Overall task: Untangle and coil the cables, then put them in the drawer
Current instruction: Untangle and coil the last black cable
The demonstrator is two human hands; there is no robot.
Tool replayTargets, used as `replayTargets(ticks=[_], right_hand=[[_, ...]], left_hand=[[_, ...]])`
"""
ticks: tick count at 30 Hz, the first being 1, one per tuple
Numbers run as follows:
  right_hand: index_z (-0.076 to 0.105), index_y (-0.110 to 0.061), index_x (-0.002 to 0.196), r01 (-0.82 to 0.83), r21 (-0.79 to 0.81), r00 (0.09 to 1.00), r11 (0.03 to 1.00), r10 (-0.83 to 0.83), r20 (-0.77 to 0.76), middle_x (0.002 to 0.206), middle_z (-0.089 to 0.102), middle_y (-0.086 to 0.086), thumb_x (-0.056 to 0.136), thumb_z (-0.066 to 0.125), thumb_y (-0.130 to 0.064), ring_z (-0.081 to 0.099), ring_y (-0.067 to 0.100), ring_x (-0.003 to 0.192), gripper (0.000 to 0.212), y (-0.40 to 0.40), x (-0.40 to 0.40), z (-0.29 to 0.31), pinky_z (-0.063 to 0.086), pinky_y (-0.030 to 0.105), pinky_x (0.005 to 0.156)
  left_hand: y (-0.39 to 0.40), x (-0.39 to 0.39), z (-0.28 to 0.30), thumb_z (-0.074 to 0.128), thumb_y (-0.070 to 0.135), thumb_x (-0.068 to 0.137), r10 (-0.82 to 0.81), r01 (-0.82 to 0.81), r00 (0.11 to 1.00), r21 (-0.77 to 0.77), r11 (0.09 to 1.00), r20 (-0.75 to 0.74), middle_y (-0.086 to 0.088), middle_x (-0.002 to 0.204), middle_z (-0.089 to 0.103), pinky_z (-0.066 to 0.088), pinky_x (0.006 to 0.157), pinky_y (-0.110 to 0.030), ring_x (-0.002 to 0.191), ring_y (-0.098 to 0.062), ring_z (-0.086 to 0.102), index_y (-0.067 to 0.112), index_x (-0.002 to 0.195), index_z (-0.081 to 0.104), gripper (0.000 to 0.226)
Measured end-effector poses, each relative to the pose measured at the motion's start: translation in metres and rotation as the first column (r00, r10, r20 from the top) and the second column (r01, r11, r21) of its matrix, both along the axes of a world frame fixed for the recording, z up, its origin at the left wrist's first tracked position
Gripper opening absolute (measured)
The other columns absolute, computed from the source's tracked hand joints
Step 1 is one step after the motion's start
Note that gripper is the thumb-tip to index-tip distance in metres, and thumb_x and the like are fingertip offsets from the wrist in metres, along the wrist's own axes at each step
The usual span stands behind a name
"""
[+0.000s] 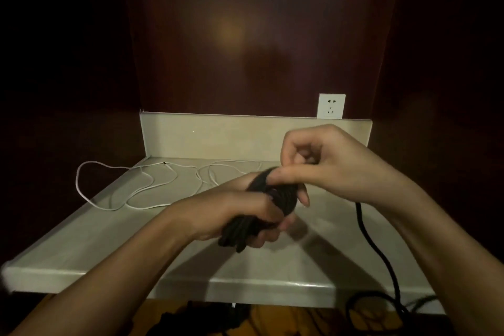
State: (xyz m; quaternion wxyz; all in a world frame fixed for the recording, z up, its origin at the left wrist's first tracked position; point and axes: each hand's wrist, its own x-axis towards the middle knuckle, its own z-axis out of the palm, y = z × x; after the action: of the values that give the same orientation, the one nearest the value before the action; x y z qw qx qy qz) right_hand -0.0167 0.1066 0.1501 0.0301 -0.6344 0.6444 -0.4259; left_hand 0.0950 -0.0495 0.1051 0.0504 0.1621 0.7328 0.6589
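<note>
A bundle of black cable (246,229) is gripped in my left hand (245,213) above the middle of the pale countertop (109,248). My right hand (327,163) pinches a strand of the same black cable at the top of the bundle. The loose end of the black cable (366,234) hangs from under my right hand, runs down over the counter's front edge and loops below. A thin white cable (120,185) lies in loose tangled loops on the back left of the counter. No drawer is visible.
A white wall socket (330,106) sits above the counter's pale backsplash (218,133) at the right. Dark wood panels surround the counter. More black cable (362,305) lies on the floor below the front edge.
</note>
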Motion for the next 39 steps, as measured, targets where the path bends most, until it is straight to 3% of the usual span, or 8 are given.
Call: replayTargets(ticks=[5, 7, 10, 13, 18, 26, 33, 39], right_hand=[[0.055, -0.003, 0.093, 0.066, -0.144, 0.997, 0.987, -0.057, 0.059, 0.062, 0.054, 0.019, 0.089, 0.067, -0.026, 0.051, 0.024, 0.055, 0.026, -0.011, -0.018, -0.019, 0.039, 0.021, 0.058], [0.055, 0.001, 0.093, 0.134, -0.203, 0.99, 0.97, -0.122, 0.071, 0.059, 0.053, 0.012, 0.093, 0.064, -0.016, 0.055, 0.001, 0.054, 0.02, -0.015, -0.021, -0.03, 0.037, 0.01, 0.058], [0.056, -0.005, 0.092, 0.238, -0.324, 0.953, 0.915, -0.284, -0.102, 0.059, 0.06, -0.001, 0.096, 0.062, -0.026, 0.061, 0.001, 0.057, 0.022, -0.02, -0.028, -0.042, 0.04, 0.014, 0.056], [0.061, -0.008, 0.087, 0.247, -0.506, 0.741, 0.827, -0.498, -0.451, 0.059, 0.058, -0.005, 0.1, 0.05, -0.045, 0.056, 0.015, 0.049, 0.04, -0.022, -0.045, -0.035, 0.045, 0.036, 0.046], [0.06, -0.005, 0.07, 0.118, -0.619, 0.526, 0.777, -0.577, -0.625, 0.049, 0.049, 0.001, 0.1, 0.043, -0.055, 0.047, 0.023, 0.039, 0.06, -0.02, -0.061, -0.004, 0.038, 0.032, 0.038], [0.061, -0.015, 0.086, 0.325, -0.329, 0.935, 0.887, -0.354, -0.032, 0.064, 0.057, 0.002, 0.097, 0.058, -0.037, 0.051, 0.018, 0.057, 0.025, -0.024, -0.041, -0.032, 0.041, 0.037, 0.055], [0.053, -0.009, 0.095, 0.443, -0.239, 0.856, 0.864, -0.328, 0.4, 0.069, 0.054, 0.002, 0.097, 0.059, -0.033, 0.04, 0.007, 0.053, 0.025, -0.04, -0.027, -0.057, 0.031, 0.028, 0.056], [0.055, -0.021, 0.092, 0.539, -0.388, 0.824, 0.747, -0.373, 0.426, 0.065, 0.052, 0.0, 0.1, 0.056, -0.025, 0.042, 0.012, 0.052, 0.008, -0.057, -0.009, -0.093, 0.036, 0.035, 0.054]], left_hand=[[-0.005, -0.008, -0.007, 0.057, 0.026, 0.071, 0.081, -0.086, 0.996, 0.386, 0.918, 0.028, -0.017, 0.085, 0.052, 0.036, 0.051, -0.025, 0.064, -0.019, 0.046, 0.006, 0.11, 0.057, 0.044], [-0.003, -0.011, -0.008, 0.058, 0.028, 0.071, 0.143, -0.14, 0.989, 0.441, 0.887, 0.027, -0.017, 0.083, 0.055, 0.036, 0.05, -0.025, 0.063, -0.019, 0.044, 0.002, 0.109, 0.059, 0.046], [0.002, -0.013, -0.007, 0.055, 0.025, 0.076, 0.192, -0.176, 0.981, 0.468, 0.866, 0.016, -0.019, 0.084, 0.055, 0.037, 0.049, -0.025, 0.062, -0.021, 0.045, 0.002, 0.106, 0.061, 0.039], [0.007, -0.015, -0.003, 0.046, 0.029, 0.081, 0.158, -0.168, 0.986, 0.448, 0.878, 0.06, -0.018, 0.082, 0.055, 0.037, 0.049, -0.024, 0.06, -0.02, 0.046, -0.002, 0.111, 0.059, 0.045], [0.023, -0.015, 0.003, 0.045, 0.035, 0.083, -0.009, -0.032, 0.996, 0.48, 0.877, 0.083, -0.014, 0.083, 0.051, 0.034, 0.05, -0.024, 0.063, -0.018, 0.044, -0.002, 0.117, 0.058, 0.052], [0.025, -0.025, -0.002, 0.045, 0.028, 0.076, 0.353, -0.34, 0.93, 0.595, 0.728, 0.1, -0.015, 0.074, 0.054, 0.034, 0.046, -0.024, 0.056, -0.019, 0.044, -0.003, 0.113, 0.055, 0.049], [0.018, -0.023, -0.007, 0.045, 0.025, 0.079, 0.567, -0.505, 0.819, 0.575, 0.644, 0.083, -0.027, 0.093, 0.071, 0.051, 0.074, -0.03, 0.085, -0.03, 0.063, -0.007, 0.106, 0.065, 0.046], [0.024, -0.018, -0.011, 0.044, 0.024, 0.082, 0.609, -0.5, 0.776, 0.747, 0.437, 0.164, -0.025, 0.113, 0.063, 0.049, 0.07, -0.027, 0.097, -0.032, 0.063, 0.001, 0.092, 0.075, 0.04]])
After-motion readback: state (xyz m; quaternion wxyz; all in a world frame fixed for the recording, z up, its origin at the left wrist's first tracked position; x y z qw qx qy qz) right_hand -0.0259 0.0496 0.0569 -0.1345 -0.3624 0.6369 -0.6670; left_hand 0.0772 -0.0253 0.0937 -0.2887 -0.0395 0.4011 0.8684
